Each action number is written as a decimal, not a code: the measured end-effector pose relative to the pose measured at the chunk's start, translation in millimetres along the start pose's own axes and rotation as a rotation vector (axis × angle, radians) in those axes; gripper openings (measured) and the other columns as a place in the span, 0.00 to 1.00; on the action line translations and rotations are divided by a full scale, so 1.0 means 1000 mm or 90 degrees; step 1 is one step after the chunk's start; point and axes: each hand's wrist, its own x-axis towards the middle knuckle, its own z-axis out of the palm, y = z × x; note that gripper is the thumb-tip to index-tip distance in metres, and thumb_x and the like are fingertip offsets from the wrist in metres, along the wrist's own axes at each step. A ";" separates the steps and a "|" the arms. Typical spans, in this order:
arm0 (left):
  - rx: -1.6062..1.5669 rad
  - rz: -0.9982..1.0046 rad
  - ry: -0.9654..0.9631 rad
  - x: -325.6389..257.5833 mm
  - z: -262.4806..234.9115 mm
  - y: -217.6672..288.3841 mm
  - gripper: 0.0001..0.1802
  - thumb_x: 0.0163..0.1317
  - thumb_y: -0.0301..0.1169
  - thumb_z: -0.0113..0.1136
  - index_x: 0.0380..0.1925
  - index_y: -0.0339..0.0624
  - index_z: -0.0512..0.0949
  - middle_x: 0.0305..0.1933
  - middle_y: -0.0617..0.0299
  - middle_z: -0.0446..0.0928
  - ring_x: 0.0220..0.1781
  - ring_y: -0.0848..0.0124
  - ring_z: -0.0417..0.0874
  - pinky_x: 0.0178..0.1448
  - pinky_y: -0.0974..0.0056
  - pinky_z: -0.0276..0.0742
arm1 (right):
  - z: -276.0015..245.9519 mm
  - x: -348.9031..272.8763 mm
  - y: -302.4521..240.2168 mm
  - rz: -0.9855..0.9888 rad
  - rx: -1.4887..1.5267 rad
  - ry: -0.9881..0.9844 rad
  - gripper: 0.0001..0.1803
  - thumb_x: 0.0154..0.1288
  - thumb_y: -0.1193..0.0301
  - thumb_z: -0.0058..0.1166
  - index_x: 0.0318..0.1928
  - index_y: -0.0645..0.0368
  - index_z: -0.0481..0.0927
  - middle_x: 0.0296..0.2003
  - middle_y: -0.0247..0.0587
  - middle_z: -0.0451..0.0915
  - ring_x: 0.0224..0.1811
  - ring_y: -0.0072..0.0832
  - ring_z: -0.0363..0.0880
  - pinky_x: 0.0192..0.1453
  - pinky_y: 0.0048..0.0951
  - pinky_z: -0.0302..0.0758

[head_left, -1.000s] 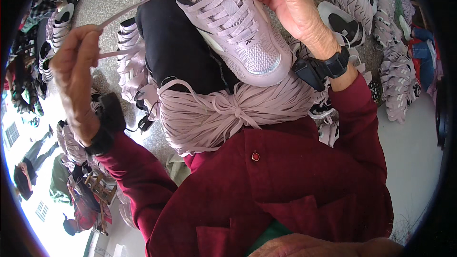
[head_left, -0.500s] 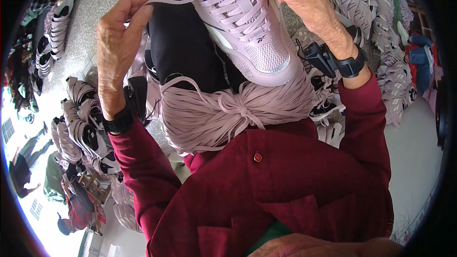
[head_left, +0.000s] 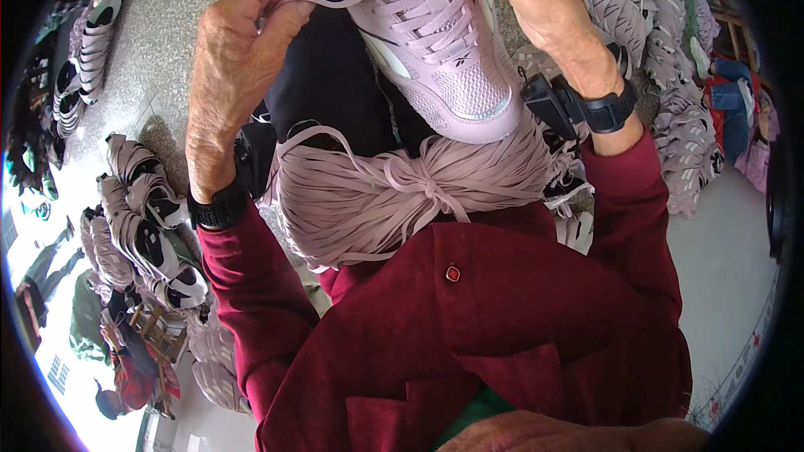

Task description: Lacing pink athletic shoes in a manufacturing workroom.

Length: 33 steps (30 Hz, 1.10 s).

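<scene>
A pale lilac sneaker [head_left: 456,84] with crisscross laces rests toe-toward me over my lap, its collar near the top edge of the view. My left hand [head_left: 243,59] pinches a flat lilac shoelace [head_left: 335,3] between thumb and fingers, left of the shoe. The lace runs across to the shoe's upper eyelets. My right hand [head_left: 536,0] is closed at the upper right eyelet edge, fingertips touching the shoe; what they pinch is hidden. Below the toe lies a thick tied bundle of matching laces [head_left: 360,201], on my lap.
Black cloth [head_left: 322,75] covers my leg beneath the shoe. Rows of similar sneakers lie on the speckled floor at left [head_left: 138,218] and right [head_left: 687,134]. At lower left, a person [head_left: 134,377] sits near a wooden stool [head_left: 159,335].
My left hand has moved right, closer to the shoe, and the lace between them hangs slacker. The shoe has shifted slightly up; my right hand stays at its eyelet edge.
</scene>
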 end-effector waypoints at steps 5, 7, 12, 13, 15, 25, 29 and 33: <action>0.002 -0.011 -0.016 -0.004 0.002 -0.002 0.13 0.69 0.31 0.63 0.51 0.39 0.83 0.36 0.63 0.84 0.40 0.77 0.83 0.47 0.70 0.79 | 0.028 -0.018 -0.023 0.055 0.162 0.047 0.09 0.68 0.78 0.61 0.46 0.63 0.77 0.33 0.36 0.80 0.28 0.24 0.80 0.32 0.24 0.77; 0.007 -0.017 -0.051 0.001 0.004 0.000 0.15 0.71 0.33 0.62 0.53 0.40 0.82 0.38 0.65 0.83 0.40 0.78 0.81 0.49 0.71 0.78 | 0.023 -0.004 0.013 -0.310 0.497 -0.313 0.10 0.68 0.77 0.62 0.46 0.62 0.77 0.33 0.37 0.80 0.28 0.26 0.80 0.32 0.26 0.77; -0.018 -0.038 -0.060 0.004 0.007 -0.009 0.16 0.71 0.33 0.62 0.55 0.40 0.81 0.38 0.66 0.82 0.38 0.79 0.78 0.47 0.72 0.77 | 0.026 -0.042 -0.024 0.093 0.372 0.005 0.08 0.70 0.77 0.59 0.48 0.59 0.79 0.30 0.38 0.80 0.28 0.29 0.81 0.32 0.28 0.76; -0.017 -0.037 -0.060 0.005 0.008 -0.010 0.16 0.71 0.33 0.62 0.55 0.40 0.81 0.38 0.66 0.82 0.38 0.79 0.78 0.47 0.72 0.77 | 0.028 -0.040 -0.028 0.092 0.373 0.006 0.08 0.70 0.77 0.59 0.48 0.59 0.79 0.30 0.38 0.80 0.28 0.29 0.81 0.32 0.28 0.76; -0.017 -0.017 -0.059 0.007 0.008 -0.011 0.16 0.72 0.33 0.62 0.56 0.40 0.81 0.39 0.66 0.82 0.38 0.79 0.78 0.46 0.72 0.77 | 0.029 -0.040 -0.036 0.150 0.356 0.045 0.06 0.72 0.75 0.58 0.47 0.59 0.79 0.28 0.36 0.80 0.27 0.27 0.81 0.30 0.27 0.76; -0.030 -0.014 -0.078 0.008 0.009 -0.009 0.16 0.72 0.33 0.62 0.56 0.40 0.80 0.40 0.66 0.82 0.39 0.79 0.78 0.46 0.72 0.77 | 0.042 -0.024 -0.072 0.163 -0.099 0.068 0.09 0.72 0.69 0.61 0.39 0.63 0.78 0.28 0.33 0.79 0.23 0.17 0.77 0.26 0.19 0.76; -0.029 -0.006 -0.063 0.007 0.008 -0.010 0.16 0.72 0.33 0.61 0.56 0.40 0.80 0.40 0.66 0.82 0.39 0.79 0.78 0.47 0.72 0.77 | 0.037 -0.015 -0.075 0.128 -0.194 0.021 0.09 0.71 0.71 0.61 0.38 0.65 0.78 0.28 0.33 0.79 0.24 0.17 0.77 0.26 0.19 0.75; -0.031 0.016 -0.040 0.009 0.009 -0.010 0.15 0.71 0.34 0.62 0.54 0.40 0.81 0.38 0.66 0.82 0.36 0.77 0.79 0.45 0.71 0.78 | 0.023 -0.009 -0.068 -0.146 -0.464 -0.054 0.06 0.69 0.76 0.57 0.38 0.68 0.78 0.27 0.36 0.80 0.26 0.22 0.76 0.29 0.25 0.73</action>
